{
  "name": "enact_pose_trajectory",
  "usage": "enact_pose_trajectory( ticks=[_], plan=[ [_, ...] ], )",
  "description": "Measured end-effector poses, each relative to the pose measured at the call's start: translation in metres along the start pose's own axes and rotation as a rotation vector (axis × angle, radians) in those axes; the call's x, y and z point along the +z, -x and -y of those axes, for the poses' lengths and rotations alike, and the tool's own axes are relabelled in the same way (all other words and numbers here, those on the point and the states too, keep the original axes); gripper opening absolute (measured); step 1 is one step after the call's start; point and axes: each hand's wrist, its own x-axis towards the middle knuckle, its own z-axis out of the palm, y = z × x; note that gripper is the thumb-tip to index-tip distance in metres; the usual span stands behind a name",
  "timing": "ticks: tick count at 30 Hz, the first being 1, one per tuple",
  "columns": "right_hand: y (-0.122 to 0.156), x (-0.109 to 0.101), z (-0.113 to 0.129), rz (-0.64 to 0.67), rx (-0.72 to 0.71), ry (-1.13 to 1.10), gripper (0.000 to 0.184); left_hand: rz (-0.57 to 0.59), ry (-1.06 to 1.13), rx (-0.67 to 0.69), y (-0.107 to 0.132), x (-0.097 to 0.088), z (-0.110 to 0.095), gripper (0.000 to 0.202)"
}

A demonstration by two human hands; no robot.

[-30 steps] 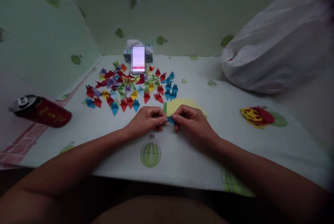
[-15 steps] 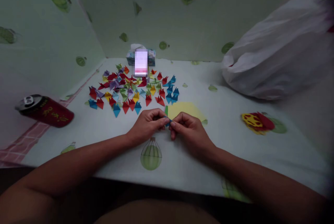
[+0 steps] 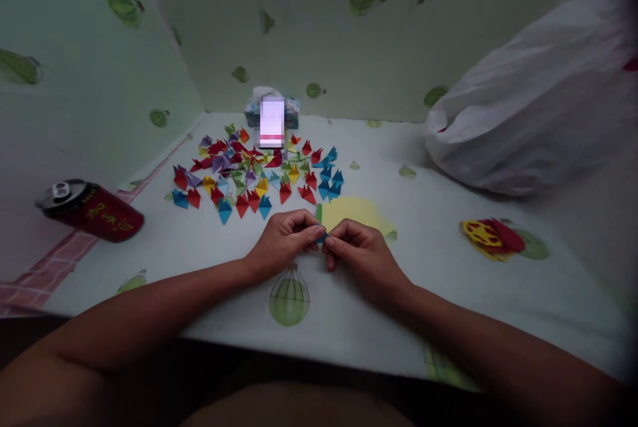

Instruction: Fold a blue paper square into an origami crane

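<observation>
Between my fingertips is a small piece of blue folded paper (image 3: 321, 237), mostly hidden by the fingers. My left hand (image 3: 290, 239) pinches it from the left with thumb and forefinger. From the other side my right hand (image 3: 359, 251) pinches its right end, with the remaining fingers curled below. Just beyond the hands lies a yellow sheet (image 3: 353, 213) with a green strip at its left edge. Many folded paper cranes (image 3: 242, 204) in red, blue, yellow, green and purple are spread on the table behind my left hand.
A red drink can (image 3: 94, 210) stands at the left. A lit phone (image 3: 272, 120) leans on a tissue box (image 3: 292, 111) at the back. To the right are a white plastic bag (image 3: 518, 101) and a red and yellow item (image 3: 491, 236). The table's front edge runs below my forearms.
The view has shifted very slightly. Both hands keep their pinch on the blue paper, with hardly any visible movement.
</observation>
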Motion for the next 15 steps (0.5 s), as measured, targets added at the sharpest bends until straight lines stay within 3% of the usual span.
enact_pose_trajectory(
  ticks=[5,10,15],
  plan=[
    [-0.0005,-0.0020,0.0024,-0.014,0.011,0.037,0.022,0.005,0.028,-0.009,-0.0015,-0.0015,0.0027,0.031],
    [-0.0041,-0.0059,-0.0024,-0.105,-0.036,-0.008,0.020,0.005,0.205,-0.048,-0.0041,0.0008,0.0065,0.029],
    [-0.0059,-0.0065,-0.0059,-0.087,-0.043,-0.002,0.022,-0.011,0.238,-0.015,-0.0043,0.0022,0.0072,0.023]
  ],
)
